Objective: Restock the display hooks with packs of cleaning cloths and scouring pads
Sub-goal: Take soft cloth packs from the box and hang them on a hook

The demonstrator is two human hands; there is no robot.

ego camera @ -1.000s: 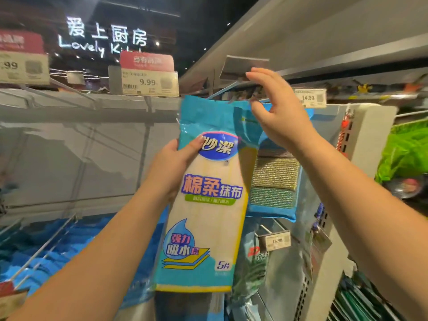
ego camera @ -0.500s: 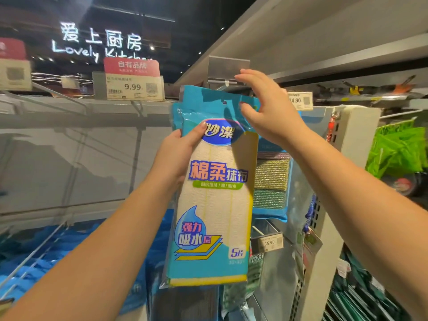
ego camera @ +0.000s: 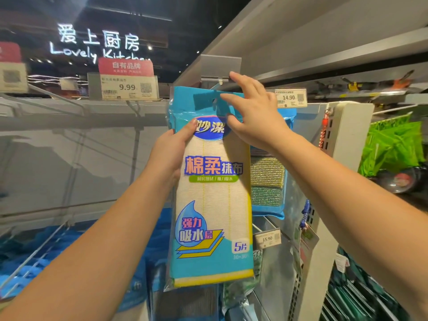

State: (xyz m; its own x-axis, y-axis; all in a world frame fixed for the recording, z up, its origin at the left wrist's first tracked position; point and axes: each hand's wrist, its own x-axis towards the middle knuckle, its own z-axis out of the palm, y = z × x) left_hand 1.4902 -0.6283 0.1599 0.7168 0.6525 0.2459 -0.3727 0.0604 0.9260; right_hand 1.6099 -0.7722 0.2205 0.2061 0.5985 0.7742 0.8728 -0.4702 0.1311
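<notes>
A blue and yellow pack of cleaning cloths [ego camera: 212, 205] is held upright in front of the display. My left hand [ego camera: 170, 154] grips its left edge, thumb across the front. My right hand [ego camera: 251, 112] pinches the pack's blue header, its fingertips up at the tip of a display hook [ego camera: 218, 80] under a clear label holder. The header's hang hole sits just below the hook tip. Behind the pack, a pack of scouring pads [ego camera: 267, 179] hangs on the neighbouring hook, partly hidden.
Price tags reading 9.99 [ego camera: 128, 88], 14.90 [ego camera: 289, 97] and 15.90 [ego camera: 267, 239] hang at the hook fronts. Empty hooks and blue packs [ego camera: 34, 253] fill the lower left. A white perforated upright [ego camera: 342, 158] stands right, green bags [ego camera: 393, 147] beyond it.
Both hands have lifted the cloth pack higher and a little right, bringing its header up close to the hook tip. The view has shifted slightly left.
</notes>
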